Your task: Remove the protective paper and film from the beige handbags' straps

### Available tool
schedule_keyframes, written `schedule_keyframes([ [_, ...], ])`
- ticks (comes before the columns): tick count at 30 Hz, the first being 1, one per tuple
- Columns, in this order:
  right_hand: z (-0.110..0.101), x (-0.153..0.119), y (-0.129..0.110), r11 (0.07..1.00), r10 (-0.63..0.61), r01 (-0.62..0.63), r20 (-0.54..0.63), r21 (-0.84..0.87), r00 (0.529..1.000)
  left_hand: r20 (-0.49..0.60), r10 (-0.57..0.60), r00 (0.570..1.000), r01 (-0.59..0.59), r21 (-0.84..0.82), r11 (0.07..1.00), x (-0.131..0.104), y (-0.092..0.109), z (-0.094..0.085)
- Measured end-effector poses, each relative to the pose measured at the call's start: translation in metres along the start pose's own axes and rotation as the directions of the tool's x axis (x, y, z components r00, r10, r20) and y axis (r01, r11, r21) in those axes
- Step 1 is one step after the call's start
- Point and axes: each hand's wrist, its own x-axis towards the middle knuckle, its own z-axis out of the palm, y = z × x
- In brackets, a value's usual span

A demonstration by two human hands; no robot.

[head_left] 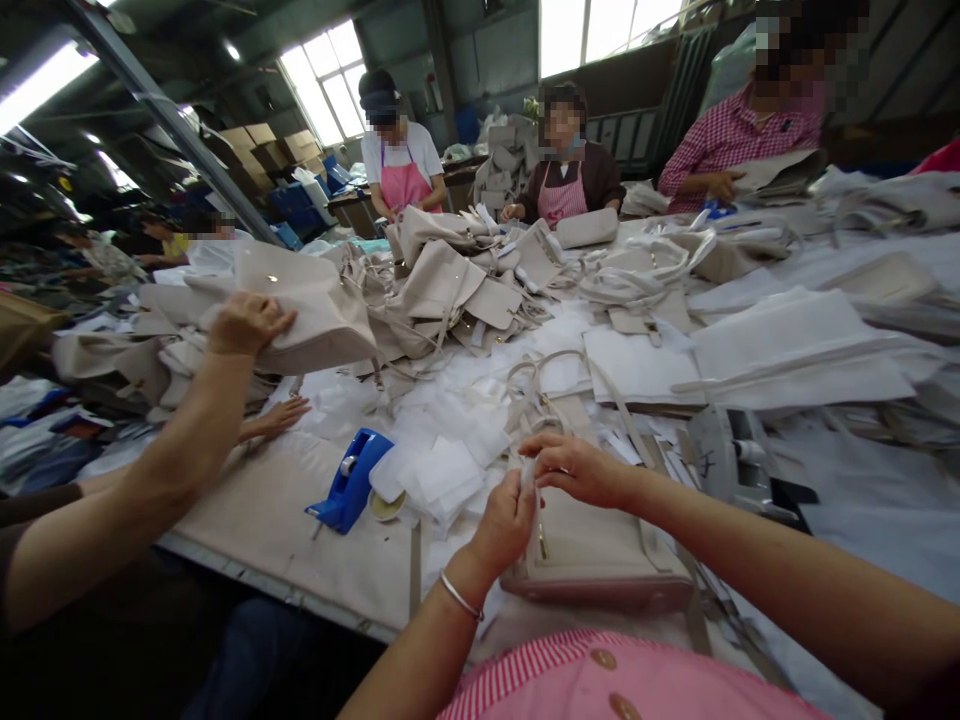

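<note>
A beige handbag (600, 550) lies on the table right in front of me, its thin strap (615, 395) looping up behind it. Over the bag's left side, my left hand (510, 515) is closed, thumb up, around a small whitish piece whose kind I cannot make out. My right hand (574, 468) meets it from the right, fingers bent and the fingertips close together at the same piece. Whether the right fingers grip it is hidden. A gold-coloured zip pull (543, 540) shows on the bag just below my hands.
Left of me, a co-worker's hand (251, 322) lifts another beige bag (307, 305). A blue tape dispenser (351, 480) stands left of my hands, a grey tape dispenser (731, 455) right. White sheets (442, 470) and piled bags (450, 280) lie beyond; several people work across the table.
</note>
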Motion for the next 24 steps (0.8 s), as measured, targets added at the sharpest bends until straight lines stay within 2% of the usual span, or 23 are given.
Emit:
schedule_keyframes([
  [2, 0.004, -0.004, 0.0, 0.994, 0.077, -0.076, -0.01, 0.077, 0.997, 0.008, 0.046, 0.999, -0.047, 0.065, 0.997, -0.002, 0.002, 0.0],
  [6, 0.006, -0.005, -0.003, 0.98, 0.141, -0.135, -0.034, 0.147, 0.989, 0.051, 0.118, 0.992, -0.124, 0.145, 0.982, -0.007, 0.007, 0.001],
  [9, 0.006, -0.005, -0.005, 0.974, 0.162, -0.151, -0.056, 0.171, 0.985, 0.018, 0.183, 0.983, -0.181, 0.288, 0.94, -0.009, 0.009, 0.004],
  [12, 0.01, -0.006, -0.003, 0.951, 0.237, -0.217, -0.07, 0.22, 0.969, -0.039, 0.196, 0.98, -0.168, 0.363, 0.917, -0.009, 0.009, 0.009],
  [16, 0.014, -0.01, 0.006, 0.861, 0.39, -0.354, -0.026, 0.364, 0.921, -0.041, 0.095, 0.995, -0.083, 0.227, 0.97, -0.006, 0.012, 0.009],
  [18, 0.013, -0.013, 0.009, 0.885, 0.353, -0.341, 0.02, 0.316, 0.935, -0.005, 0.046, 0.999, -0.045, 0.124, 0.991, -0.006, 0.014, 0.006],
  [20, 0.009, -0.016, 0.008, 0.932, 0.296, -0.304, 0.068, 0.199, 0.953, 0.041, 0.02, 0.999, -0.022, 0.04, 0.999, -0.005, 0.016, 0.003],
  [24, 0.004, -0.016, -0.001, 0.958, 0.265, -0.275, 0.117, 0.081, 0.957, 0.17, -0.016, 0.985, 0.028, -0.067, 0.997, -0.005, 0.019, -0.004],
])
